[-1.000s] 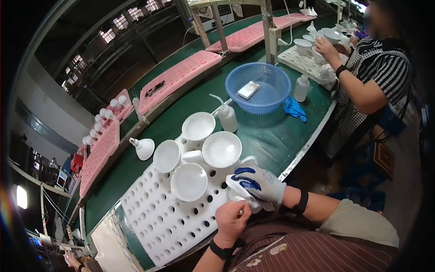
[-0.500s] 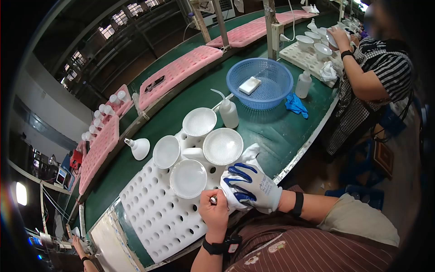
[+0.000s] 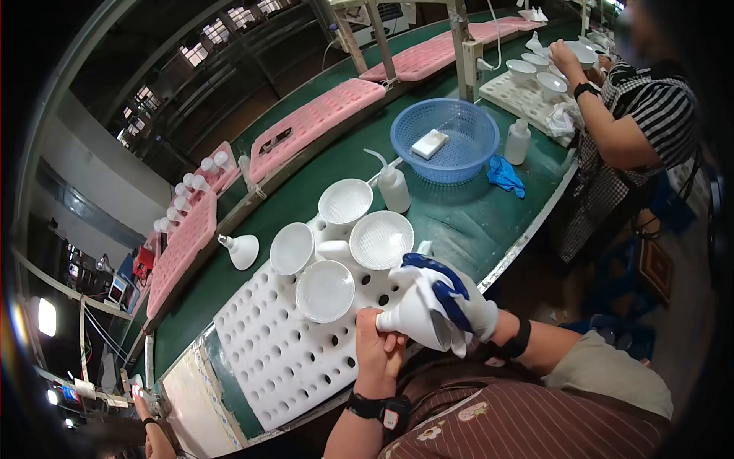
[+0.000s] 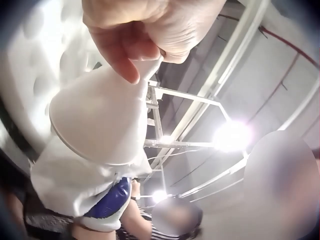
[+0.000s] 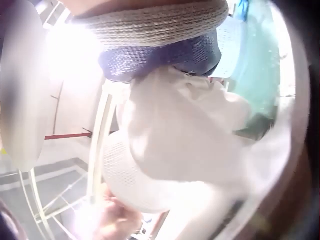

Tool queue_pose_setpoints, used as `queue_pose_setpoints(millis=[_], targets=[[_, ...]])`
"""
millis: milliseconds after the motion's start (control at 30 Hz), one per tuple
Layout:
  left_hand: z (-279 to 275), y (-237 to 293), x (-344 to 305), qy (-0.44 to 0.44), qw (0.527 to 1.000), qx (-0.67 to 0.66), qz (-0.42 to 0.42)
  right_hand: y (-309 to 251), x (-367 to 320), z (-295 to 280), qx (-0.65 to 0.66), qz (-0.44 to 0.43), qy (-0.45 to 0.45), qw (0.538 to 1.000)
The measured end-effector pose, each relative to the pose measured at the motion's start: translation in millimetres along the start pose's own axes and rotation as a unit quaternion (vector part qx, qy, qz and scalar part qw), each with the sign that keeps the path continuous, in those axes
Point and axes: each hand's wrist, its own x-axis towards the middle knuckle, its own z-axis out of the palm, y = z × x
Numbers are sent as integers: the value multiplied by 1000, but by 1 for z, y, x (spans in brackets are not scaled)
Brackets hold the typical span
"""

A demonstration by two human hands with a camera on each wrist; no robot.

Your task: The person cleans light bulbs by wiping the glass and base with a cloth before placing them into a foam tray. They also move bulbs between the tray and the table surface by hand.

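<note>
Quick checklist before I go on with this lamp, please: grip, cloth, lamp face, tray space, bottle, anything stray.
1. Grip: ok, left hand holds the held lamp by its narrow neck.
2. Cloth: ok, gloved right hand has the white cloth against the wide end.
3. Lamp face clean: cannot tell, largely covered.
4. Tray space: ok, foam tray has free holes.
5. Squeeze bottle upright: ok.
6. All other nearby lamps on tray: not ok, one lamp sits beside it.

Left hand [image 3: 378, 353]: bare, fingers curled in pinch grip; left wrist [image 3: 370, 405] banded, forearm angled up. Right hand [image 3: 463, 300]: gloved, fingers bent; right wrist [image 3: 516, 341] banded, forearm extending from right. Hands close together, before torso [image 3: 520, 409].
</note>
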Motion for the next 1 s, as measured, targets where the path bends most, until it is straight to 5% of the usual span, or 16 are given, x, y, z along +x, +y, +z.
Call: queue_pose_setpoints(millis=[67, 133, 267, 300, 433, 500, 567, 600, 633, 667, 733, 800, 867, 900, 967, 1000], targets=[[-5, -2, 4, 12, 999, -13, -29, -9, 6, 7, -14, 99, 34, 994], [-4, 0, -4, 33, 993, -58, -97, -6, 11, 1, -117, 24, 33, 992], [-6, 9, -9, 6, 997, -22, -76, 26, 2, -29, -156, 86, -21, 984], [-2, 15, -12, -13, 998, 65, -19, 39, 0, -36, -186, -18, 3, 982], [10, 36, -22, 16, 924, 342, 169, 5, 5, -36, -176, -113, 47, 977], [4, 28, -13, -6, 705, 636, 314, -8, 13, -24, -20, -10, 2, 1000], [14, 18, -3, -73, 650, 657, 376, -1, 14, -2, 83, 74, -73, 991], [16, 14, 1, -136, 588, 673, 428, 23, 16, 8, -55, -29, -98, 993], [7, 10, 2, -176, 683, 624, 336, 34, 19, 12, -185, -67, -106, 975], [-1, 8, -3, -178, 684, 622, 337, 40, 19, 13, -310, -103, -113, 938], [-13, 9, -13, -21, 777, 587, 229, 35, 19, 15, -116, -7, -42, 992], [-27, 12, -23, -13, 798, 562, 216, 41, 23, 6, -44, -33, 46, 997], [-37, 11, -23, 40, 929, 366, 22, 24, 30, -9, 55, 40, 67, 995], [-33, 12, -25, 41, 931, 362, 24, 16, 31, -9, 123, 37, 50, 990], [-19, 13, -32, -142, 973, 126, -133, 1, 28, -4, 183, 58, 10, 981], [-11, 13, -35, -231, 950, 3, -207, -2, 27, -3, 179, 59, 9, 982]])
